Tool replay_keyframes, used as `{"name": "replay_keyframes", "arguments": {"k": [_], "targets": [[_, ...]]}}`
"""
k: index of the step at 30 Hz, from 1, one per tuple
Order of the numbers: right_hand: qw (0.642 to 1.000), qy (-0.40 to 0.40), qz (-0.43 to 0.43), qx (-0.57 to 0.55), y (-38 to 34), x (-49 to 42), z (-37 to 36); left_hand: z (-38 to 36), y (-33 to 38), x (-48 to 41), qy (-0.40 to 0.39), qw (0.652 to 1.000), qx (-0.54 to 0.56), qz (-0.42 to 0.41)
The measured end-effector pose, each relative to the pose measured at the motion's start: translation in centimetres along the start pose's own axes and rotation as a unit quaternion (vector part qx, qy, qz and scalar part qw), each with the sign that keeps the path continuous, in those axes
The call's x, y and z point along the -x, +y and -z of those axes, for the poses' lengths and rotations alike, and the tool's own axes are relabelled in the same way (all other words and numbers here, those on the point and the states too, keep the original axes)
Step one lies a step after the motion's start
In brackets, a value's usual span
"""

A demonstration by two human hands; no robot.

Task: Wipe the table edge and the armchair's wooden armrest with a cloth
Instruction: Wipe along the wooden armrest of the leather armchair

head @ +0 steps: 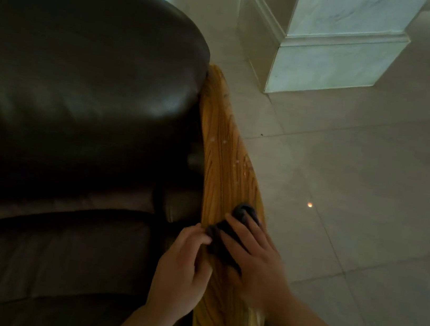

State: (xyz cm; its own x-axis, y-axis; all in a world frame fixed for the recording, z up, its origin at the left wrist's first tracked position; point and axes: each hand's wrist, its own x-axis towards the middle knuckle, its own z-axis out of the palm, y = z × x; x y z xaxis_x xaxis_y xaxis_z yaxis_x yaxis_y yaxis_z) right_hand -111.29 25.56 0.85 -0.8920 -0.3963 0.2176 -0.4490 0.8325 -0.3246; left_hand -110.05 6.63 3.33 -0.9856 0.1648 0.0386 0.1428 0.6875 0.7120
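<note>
The armchair's wooden armrest (224, 147) is a long golden plank with strong grain, running from the leather back down to the frame's bottom edge. A dark grey cloth (229, 227) lies bunched on it near the lower middle. My right hand (252, 262) presses flat on the cloth, fingers spread. My left hand (182, 266) pinches the cloth's left edge with its fingertips, on the armrest's inner side. Much of the cloth is hidden under my right hand. Small pale specks sit on the wood farther up. The table is not in view.
The dark brown leather armchair (76, 115) fills the left half. Pale glossy floor tiles (353, 210) spread to the right of the armrest. A white marble column base (334, 55) stands on the floor at the top right. A grey strip hangs below my right forearm.
</note>
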Motion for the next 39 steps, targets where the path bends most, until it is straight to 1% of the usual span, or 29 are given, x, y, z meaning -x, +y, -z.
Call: {"name": "replay_keyframes", "arguments": {"k": [1, 2, 4, 6, 7, 10, 12, 13, 14, 16, 19, 21, 22, 23, 25, 30, 31, 32, 33, 35, 36, 37, 39], "targets": [[0.999, -0.018, 0.034, 0.002, 1.0, 0.4, 0.5, 0.1, 0.2, -0.2, 0.022, 0.998, 0.043, 0.028], [0.998, -0.032, 0.050, 0.006, 1.8, 0.2, 1.0, 0.0, 0.6, -0.3, 0.043, 0.993, 0.088, 0.059], [0.998, -0.050, 0.038, 0.018, 2.1, -1.8, 1.8, -0.5, 1.7, -0.5, 0.074, 0.975, 0.176, 0.112], [0.997, -0.076, 0.024, 0.021, 0.6, -4.4, 2.1, -1.1, 2.8, -0.4, 0.102, 0.956, 0.234, 0.142], [0.995, -0.091, 0.044, 0.024, -0.2, -5.3, 2.0, -1.4, 3.2, -0.2, 0.111, 0.954, 0.232, 0.153], [0.977, -0.149, 0.153, 0.022, -0.4, -4.9, 1.3, -2.2, 3.4, 0.3, 0.109, 0.964, 0.150, 0.190], [0.960, -0.156, 0.232, 0.028, 1.5, -2.6, 1.4, -2.6, 3.4, 0.5, 0.110, 0.965, 0.131, 0.198], [0.956, -0.149, 0.250, 0.026, 2.5, -1.5, 1.5, -2.7, 3.5, 0.5, 0.113, 0.965, 0.127, 0.198], [0.959, -0.132, 0.251, 0.020, 3.4, -0.9, 1.7, -2.8, 3.6, 0.2, 0.118, 0.966, 0.119, 0.197], [0.974, -0.090, 0.209, 0.006, 4.6, -1.4, 2.0, -3.0, 3.8, -0.8, 0.122, 0.969, 0.088, 0.195], [0.996, -0.024, 0.081, -0.037, 4.7, -4.7, 2.3, -3.4, 4.1, -3.2, 0.111, 0.979, 0.034, 0.169], [0.998, 0.009, 0.010, -0.062, 4.7, -7.0, 2.5, -3.9, 4.4, -4.9, 0.115, 0.979, 0.018, 0.167], [0.998, 0.011, -0.006, -0.068, 4.8, -7.8, 2.5, -4.3, 4.5, -5.6, 0.124, 0.976, 0.012, 0.176], [0.998, 0.007, -0.008, -0.066, 4.7, -8.4, 2.4, -4.7, 4.7, -6.0, 0.135, 0.973, -0.001, 0.185], [0.999, -0.005, 0.025, -0.047, 4.8, -8.8, 2.2, -5.5, 4.7, -6.2, 0.152, 0.969, -0.043, 0.190], [0.983, -0.066, 0.170, -0.035, 7.5, -6.5, 3.3, -6.7, 3.9, -5.5, 0.140, 0.967, -0.123, 0.176], [0.982, -0.072, 0.169, -0.036, 8.1, -6.8, 3.7, -6.7, 3.9, -5.5, 0.134, 0.966, -0.142, 0.170], [0.987, -0.073, 0.135, -0.043, 8.3, -7.8, 3.9, -6.8, 3.9, -5.6, 0.128, 0.965, -0.158, 0.167], [0.993, -0.070, 0.076, -0.056, 8.2, -9.1, 4.0, -6.8, 3.9, -5.8, 0.122, 0.964, -0.166, 0.168], [0.993, -0.064, -0.039, -0.089, 7.3, -12.0, 3.8, -6.9, 3.9, -5.9, 0.116, 0.963, -0.168, 0.177], [0.992, -0.064, -0.059, -0.088, 6.7, -13.0, 3.5, -6.9, 3.9, -5.8, 0.116, 0.963, -0.166, 0.179], [0.994, -0.063, -0.049, -0.070, 6.3, -13.4, 3.3, -6.8, 3.9, -5.8, 0.115, 0.963, -0.164, 0.180], [0.997, -0.070, 0.010, -0.031, 5.9, -12.6, 3.1, -6.8, 4.0, -5.8, 0.115, 0.966, -0.152, 0.177]]}}
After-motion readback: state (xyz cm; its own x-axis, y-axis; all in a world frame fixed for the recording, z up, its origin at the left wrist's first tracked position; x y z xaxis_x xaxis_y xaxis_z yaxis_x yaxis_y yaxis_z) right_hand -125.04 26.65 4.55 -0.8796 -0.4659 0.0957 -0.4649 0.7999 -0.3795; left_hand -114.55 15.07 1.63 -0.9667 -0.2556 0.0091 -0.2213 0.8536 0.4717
